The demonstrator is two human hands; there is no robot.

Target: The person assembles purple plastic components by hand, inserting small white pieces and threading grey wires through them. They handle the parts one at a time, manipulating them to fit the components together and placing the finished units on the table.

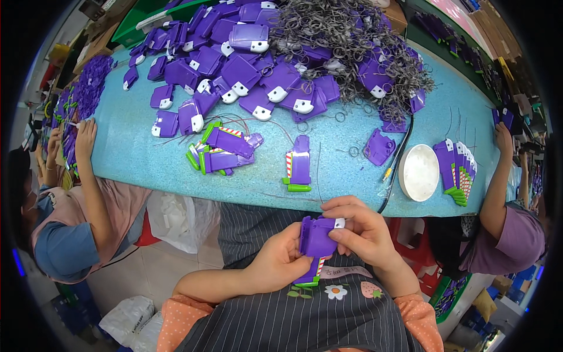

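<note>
I'd bet the purple plastic shell point(319, 237) above the striped apron point(246, 325) is light, stiff, kinda slick, so grab edges: left hand point(274, 258) fingers pinch one side, right hand point(366, 234) fingers the white corner point(339, 223).

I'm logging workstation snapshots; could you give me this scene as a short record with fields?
Left hand: holds purple plastic body with green base and red-white striped edge
Right hand: holds purple plastic panel by its white corner
Panel-body joint: cannot tell
Surface: blue speckled tabletop
Far side: piled white-cornered purple panels; tangled grey wire loops
Near side: single purple-and-green striped piece; small pile of similar pieces to its left
Right: white oval dish; fanned purple-and-green pieces beyond
</note>
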